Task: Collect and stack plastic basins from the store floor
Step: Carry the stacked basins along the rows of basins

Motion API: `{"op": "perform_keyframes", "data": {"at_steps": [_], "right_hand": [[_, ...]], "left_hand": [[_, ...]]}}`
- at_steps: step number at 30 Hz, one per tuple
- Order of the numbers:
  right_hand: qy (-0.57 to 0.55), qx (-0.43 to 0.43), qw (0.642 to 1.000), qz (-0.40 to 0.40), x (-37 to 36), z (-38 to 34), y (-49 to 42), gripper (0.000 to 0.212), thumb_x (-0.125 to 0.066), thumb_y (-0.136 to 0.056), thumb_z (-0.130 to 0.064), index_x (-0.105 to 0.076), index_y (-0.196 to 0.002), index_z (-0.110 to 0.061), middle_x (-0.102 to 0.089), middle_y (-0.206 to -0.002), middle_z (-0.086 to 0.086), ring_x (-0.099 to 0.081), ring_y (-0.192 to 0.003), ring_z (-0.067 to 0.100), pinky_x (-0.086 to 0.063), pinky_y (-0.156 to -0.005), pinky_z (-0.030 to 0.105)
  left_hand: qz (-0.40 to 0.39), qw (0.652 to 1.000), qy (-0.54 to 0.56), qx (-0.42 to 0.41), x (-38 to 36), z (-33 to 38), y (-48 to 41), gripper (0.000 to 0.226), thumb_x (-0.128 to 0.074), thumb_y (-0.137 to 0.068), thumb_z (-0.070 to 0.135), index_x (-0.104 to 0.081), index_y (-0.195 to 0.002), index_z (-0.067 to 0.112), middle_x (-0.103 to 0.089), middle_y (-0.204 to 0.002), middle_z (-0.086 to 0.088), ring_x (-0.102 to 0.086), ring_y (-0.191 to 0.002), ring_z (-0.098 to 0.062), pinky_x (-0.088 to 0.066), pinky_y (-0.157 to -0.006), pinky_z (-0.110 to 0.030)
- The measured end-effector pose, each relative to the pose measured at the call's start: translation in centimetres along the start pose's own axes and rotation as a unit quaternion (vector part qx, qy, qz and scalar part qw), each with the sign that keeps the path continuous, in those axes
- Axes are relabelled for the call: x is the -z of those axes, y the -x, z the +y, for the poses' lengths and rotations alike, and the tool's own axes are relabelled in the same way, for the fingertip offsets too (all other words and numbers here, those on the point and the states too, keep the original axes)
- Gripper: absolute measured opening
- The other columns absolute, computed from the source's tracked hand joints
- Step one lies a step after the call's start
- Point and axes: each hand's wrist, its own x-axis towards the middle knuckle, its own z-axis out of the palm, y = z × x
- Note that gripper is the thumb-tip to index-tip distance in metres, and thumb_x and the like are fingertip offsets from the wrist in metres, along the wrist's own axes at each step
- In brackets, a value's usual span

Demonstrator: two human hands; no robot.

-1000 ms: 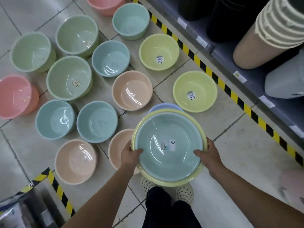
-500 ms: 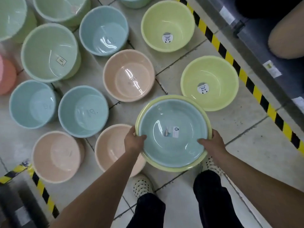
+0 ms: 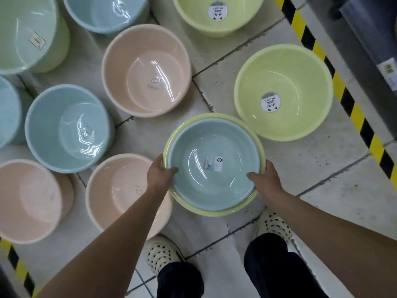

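Note:
I hold a stack of basins (image 3: 214, 145), a blue one nested in a yellow one, low over the tiled floor. My left hand (image 3: 160, 174) grips its left rim, thumb inside the blue basin. My right hand (image 3: 265, 179) grips the right rim the same way. A yellow basin with a panda sticker (image 3: 283, 82) lies just beyond to the right, a second yellow one (image 3: 217, 16) farther back. Peach basins (image 3: 146, 69) (image 3: 120, 190) (image 3: 30, 201) and a blue basin (image 3: 66, 127) lie to the left.
More blue and green basins (image 3: 25, 33) crowd the upper left. A yellow-black hazard strip (image 3: 348, 102) runs along a grey shelf base (image 3: 369, 39) on the right. My feet in dotted shoes (image 3: 163, 254) stand below the stack. Another striped strip (image 3: 15, 265) marks the lower left.
The view has dropped closer to the floor, and the stack in my hands has come down lower toward the tiles. Both hands keep the same grip on the rims.

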Motion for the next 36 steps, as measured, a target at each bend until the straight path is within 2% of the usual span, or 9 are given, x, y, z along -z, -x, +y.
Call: {"op": "perform_keyframes", "data": {"at_steps": [4, 9, 14, 17, 20, 23, 28, 34, 36], "right_hand": [[0.021, 0.001, 1.0, -0.001, -0.7, 0.9, -1.2, 0.064, -0.067, -0.089, -0.01, -0.042, -0.148, -0.018, -0.06, -0.124, 0.005, -0.058, -0.105, 0.025, -0.047, -0.087, 0.033], [0.038, -0.01, 0.999, -0.002, -1.1, 2.0, -2.0, 0.069, -0.07, -0.089, -0.016, -0.038, -0.15, -0.017, -0.059, -0.135, 0.008, -0.058, -0.12, 0.031, -0.049, -0.104, 0.047], [0.05, -0.025, 0.998, -0.014, -1.1, 2.6, -2.8, 0.053, -0.07, -0.091, -0.018, -0.042, -0.136, -0.012, -0.056, -0.117, 0.005, -0.058, -0.109, 0.03, -0.051, -0.098, 0.044], [0.061, -0.024, 0.998, -0.025, -0.9, 2.4, -3.1, 0.046, -0.071, -0.087, -0.015, -0.042, -0.122, -0.013, -0.058, -0.111, 0.005, -0.06, -0.105, 0.03, -0.053, -0.095, 0.047], [0.043, -0.007, 0.999, -0.012, -0.4, 2.0, -2.6, 0.048, -0.072, -0.084, -0.013, -0.044, -0.123, -0.016, -0.058, -0.109, 0.003, -0.061, -0.104, 0.03, -0.054, -0.094, 0.048], [0.018, 0.008, 1.0, 0.005, 0.8, 1.4, -0.8, 0.048, -0.071, -0.083, -0.014, -0.045, -0.122, -0.02, -0.059, -0.105, 0.0, -0.061, -0.098, 0.026, -0.055, -0.088, 0.044], [-0.018, 0.023, 1.0, 0.004, 5.0, -1.0, 3.9, 0.044, -0.068, -0.085, -0.012, -0.043, -0.119, -0.022, -0.056, -0.1, -0.007, -0.06, -0.089, 0.015, -0.05, -0.077, 0.036], [-0.064, 0.036, 0.997, -0.004, 11.8, -6.7, 9.9, 0.046, -0.067, -0.085, -0.007, -0.046, -0.124, -0.019, -0.06, -0.106, -0.003, -0.063, -0.096, 0.021, -0.053, -0.078, 0.036], [-0.078, 0.05, 0.996, -0.005, 14.4, -8.9, 11.7, 0.046, -0.066, -0.086, -0.005, -0.046, -0.124, -0.02, -0.06, -0.107, -0.002, -0.062, -0.094, 0.017, -0.052, -0.073, 0.033]], "left_hand": [[-0.006, 1.0, -0.019, -0.017, -0.8, -1.0, -0.8, 0.055, -0.072, -0.074, 0.015, -0.065, -0.128, 0.023, -0.071, -0.108, -0.003, -0.066, -0.1, -0.029, -0.055, -0.093, -0.043], [-0.018, 0.999, -0.038, -0.029, -1.6, -1.8, -1.9, 0.053, -0.071, -0.084, 0.005, -0.06, -0.133, 0.021, -0.068, -0.107, -0.002, -0.064, -0.099, -0.029, -0.05, -0.083, -0.033], [-0.013, 0.997, -0.068, -0.027, -2.3, -1.9, -2.9, 0.058, -0.072, -0.084, 0.005, -0.057, -0.138, 0.02, -0.065, -0.107, -0.002, -0.06, -0.094, -0.027, -0.048, -0.082, -0.033], [-0.02, 0.995, -0.095, -0.01, -2.1, -1.4, -3.2, 0.058, -0.076, -0.081, 0.005, -0.06, -0.135, 0.016, -0.064, -0.107, -0.001, -0.062, -0.098, -0.029, -0.051, -0.085, -0.035], [-0.032, 0.994, -0.101, 0.017, -1.7, -0.9, -2.5, 0.054, -0.079, -0.078, 0.005, -0.063, -0.129, 0.012, -0.064, -0.106, -0.003, -0.065, -0.102, -0.032, -0.051, -0.082, -0.034], [-0.045, 0.993, -0.102, 0.032, -1.4, -0.2, -0.1, 0.057, -0.076, -0.08, 0.005, -0.056, -0.133, 0.011, -0.062, -0.11, -0.006, -0.06, -0.096, -0.029, -0.049, -0.078, -0.033], [-0.041, 0.993, -0.112, -0.005, 0.7, 4.2, 5.1, 0.06, -0.074, -0.082, 0.012, -0.05, -0.136, 0.012, -0.061, -0.109, -0.003, -0.059, -0.095, -0.026, -0.046, -0.077, -0.031], [-0.023, 0.996, -0.075, -0.032, 3.1, 12.2, 12.7, 0.056, -0.075, -0.082, 0.017, -0.052, -0.132, 0.01, -0.065, -0.112, -0.006, -0.064, -0.1, -0.028, -0.051, -0.079, -0.034], [-0.016, 0.997, -0.059, -0.049, 3.5, 15.1, 15.2, 0.051, -0.074, -0.081, 0.016, -0.055, -0.129, 0.013, -0.066, -0.109, -0.005, -0.065, -0.099, -0.029, -0.052, -0.079, -0.035]]}}
